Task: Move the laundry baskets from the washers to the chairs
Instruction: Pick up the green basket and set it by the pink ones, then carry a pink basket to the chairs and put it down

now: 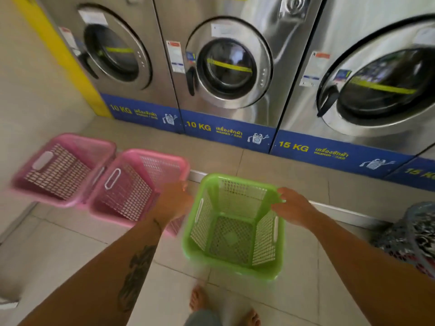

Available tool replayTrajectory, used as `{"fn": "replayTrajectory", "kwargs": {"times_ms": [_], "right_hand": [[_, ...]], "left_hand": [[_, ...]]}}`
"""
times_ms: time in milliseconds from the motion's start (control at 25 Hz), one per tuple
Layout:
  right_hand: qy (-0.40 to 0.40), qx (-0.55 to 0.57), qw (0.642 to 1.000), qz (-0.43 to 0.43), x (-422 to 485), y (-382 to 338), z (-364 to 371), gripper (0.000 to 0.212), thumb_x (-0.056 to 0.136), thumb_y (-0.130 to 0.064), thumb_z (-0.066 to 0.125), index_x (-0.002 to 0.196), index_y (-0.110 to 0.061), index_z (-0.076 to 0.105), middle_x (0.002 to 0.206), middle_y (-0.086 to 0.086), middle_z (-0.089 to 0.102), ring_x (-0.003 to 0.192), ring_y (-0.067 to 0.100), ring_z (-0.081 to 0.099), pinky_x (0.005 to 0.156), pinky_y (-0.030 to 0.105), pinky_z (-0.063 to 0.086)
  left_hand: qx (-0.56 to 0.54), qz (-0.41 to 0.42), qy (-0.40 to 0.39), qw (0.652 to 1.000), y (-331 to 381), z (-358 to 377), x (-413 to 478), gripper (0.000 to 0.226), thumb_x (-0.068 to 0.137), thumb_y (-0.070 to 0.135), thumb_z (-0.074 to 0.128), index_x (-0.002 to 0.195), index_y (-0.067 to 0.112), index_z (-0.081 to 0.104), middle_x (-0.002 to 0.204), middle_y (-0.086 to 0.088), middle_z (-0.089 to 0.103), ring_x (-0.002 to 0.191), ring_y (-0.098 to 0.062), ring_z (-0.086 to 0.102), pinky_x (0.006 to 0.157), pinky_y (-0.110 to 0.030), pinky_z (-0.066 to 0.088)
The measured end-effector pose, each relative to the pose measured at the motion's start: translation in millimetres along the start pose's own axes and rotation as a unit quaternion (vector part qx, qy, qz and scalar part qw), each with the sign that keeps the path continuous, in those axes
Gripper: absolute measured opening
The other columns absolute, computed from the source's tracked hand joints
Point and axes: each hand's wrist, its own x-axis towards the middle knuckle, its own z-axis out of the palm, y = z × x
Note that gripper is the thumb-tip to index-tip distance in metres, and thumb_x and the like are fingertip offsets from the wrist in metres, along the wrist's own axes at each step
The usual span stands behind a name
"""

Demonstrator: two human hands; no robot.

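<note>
A green laundry basket [235, 264] stands empty on the floor in front of the washers. My right hand [294, 209] is at its right rim, fingers over the edge and thumb inside. Two empty pink baskets sit side by side to the left: the nearer pink basket [131, 194] and the far-left pink basket [58, 170]. My left hand [174, 201] lies on the right rim of the nearer pink basket, fingers curled over the edge and hiding that corner. All the baskets are motion-blurred.
Three steel front-loading washers [230, 67] line the back, with blue 10 KG and 15 KG bands along the bottom. A grey basket full of clothes [414, 236] stands at the right edge. A wall [28, 78] closes the left side. My bare feet [200, 300] are on the tiled floor.
</note>
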Motion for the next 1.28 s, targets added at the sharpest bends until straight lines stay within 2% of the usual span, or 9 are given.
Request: {"fn": "replayTrajectory", "kwargs": {"times_ms": [80, 160, 280, 400, 520, 680, 840, 1040, 1280], "right_hand": [[0.013, -0.020, 0.998, -0.050, -14.4, -33.4, -9.5, 0.057, 0.086, -0.017, 0.065, 0.140, -0.010, 0.047, 0.139, 0.014, 0.053, 0.124, 0.028, 0.054, 0.101, 0.036, 0.045], [0.012, -0.052, 0.992, -0.118, -27.5, -69.6, -12.6, 0.066, 0.087, -0.022, 0.065, 0.146, -0.011, 0.040, 0.149, 0.012, 0.045, 0.134, 0.026, 0.046, 0.108, 0.032, 0.037], [0.026, -0.086, 0.976, -0.200, -42.3, -129.6, -3.0, 0.055, 0.087, -0.021, 0.063, 0.138, -0.010, 0.048, 0.140, 0.009, 0.053, 0.127, 0.025, 0.051, 0.101, 0.031, 0.039], [0.030, -0.106, 0.962, -0.251, -59.9, -194.6, 26.3, 0.047, 0.086, -0.020, 0.064, 0.130, -0.006, 0.052, 0.132, 0.015, 0.057, 0.119, 0.031, 0.055, 0.099, 0.040, 0.044], [0.024, -0.115, 0.948, -0.297, -76.5, -263.8, 72.3, 0.056, 0.085, -0.022, 0.067, 0.135, -0.005, 0.049, 0.140, 0.014, 0.052, 0.126, 0.031, 0.051, 0.104, 0.045, 0.041], [0.014, -0.122, 0.937, -0.326, -101.0, -357.3, 150.4, 0.068, 0.086, -0.029, 0.066, 0.146, -0.014, 0.038, 0.149, 0.008, 0.044, 0.132, 0.025, 0.046, 0.105, 0.042, 0.040], [-0.004, -0.115, 0.933, -0.341, -119.0, -437.6, 220.5, 0.071, 0.087, -0.032, 0.063, 0.149, -0.013, 0.034, 0.151, 0.008, 0.040, 0.135, 0.026, 0.042, 0.106, 0.043, 0.041], [-0.041, -0.143, 0.932, -0.331, -103.9, -518.4, 270.9, 0.094, 0.068, -0.048, 0.053, 0.151, -0.013, 0.028, 0.158, 0.008, 0.030, 0.142, 0.025, 0.034, 0.111, 0.044, 0.036], [-0.050, -0.136, 0.939, -0.311, -31.4, -590.1, 321.2, 0.084, 0.075, -0.034, 0.055, 0.152, -0.015, 0.028, 0.158, 0.009, 0.031, 0.142, 0.023, 0.034, 0.110, 0.041, 0.038]], "left_hand": [[0.046, 0.038, 0.040, 0.997, 4.6, -29.3, -18.1, 0.046, 0.083, 0.031, 0.035, 0.112, 0.008, 0.062, 0.119, -0.014, 0.065, 0.109, -0.034, 0.061, 0.099, -0.040, 0.047], [0.062, 0.067, 0.077, 0.993, 3.8, -61.6, -37.7, 0.058, 0.080, 0.036, 0.030, 0.121, 0.010, 0.062, 0.123, -0.009, 0.064, 0.111, -0.026, 0.060, 0.096, -0.032, 0.044], [-0.029, 0.036, 0.130, 0.990, -7.9, -111.4, -70.8, 0.042, 0.078, 0.031, 0.048, 0.112, 0.013, 0.066, 0.094, 0.003, 0.063, 0.079, -0.013, 0.059, 0.070, -0.022, 0.045], [-0.037, 0.048, 0.176, 0.982, -55.2, -155.4, -85.8, 0.044, 0.075, 0.030, 0.047, 0.107, 0.005, 0.067, 0.106, -0.011, 0.068, 0.096, -0.028, 0.064, 0.079, -0.031, 0.043], [0.001, 0.030, 0.196, 0.980, -122.6, -197.0, -100.0, 0.032, 0.090, 0.027, 0.053, 0.115, 0.012, 0.067, 0.116, -0.005, 0.070, 0.105, -0.027, 0.065, 0.089, -0.030, 0.046], [0.046, 0.049, 0.195, 0.979, -209.0, -264.4, -121.1, 0.048, 0.093, 0.039, 0.044, 0.128, 0.011, 0.060, 0.127, -0.009, 0.064, 0.118, -0.029, 0.060, 0.101, -0.037, 0.046], [0.053, 0.017, 0.226, 0.973, -297.0, -324.8, -110.5, 0.037, 0.095, 0.019, 0.042, 0.125, 0.011, 0.063, 0.115, -0.002, 0.066, 0.108, -0.024, 0.064, 0.077, -0.026, 0.050], [-0.039, -0.010, 0.246, 0.968, -362.7, -383.3, -75.8, 0.037, 0.093, 0.020, 0.046, 0.127, 0.021, 0.061, 0.126, -0.001, 0.066, 0.109, -0.017, 0.062, 0.100, -0.034, 0.050], [-0.019, -0.025, 0.212, 0.977, -408.3, -419.4, 9.0, 0.049, 0.088, 0.030, 0.048, 0.137, 0.024, 0.052, 0.136, -0.001, 0.059, 0.121, -0.024, 0.057, 0.101, -0.044, 0.050]]}}
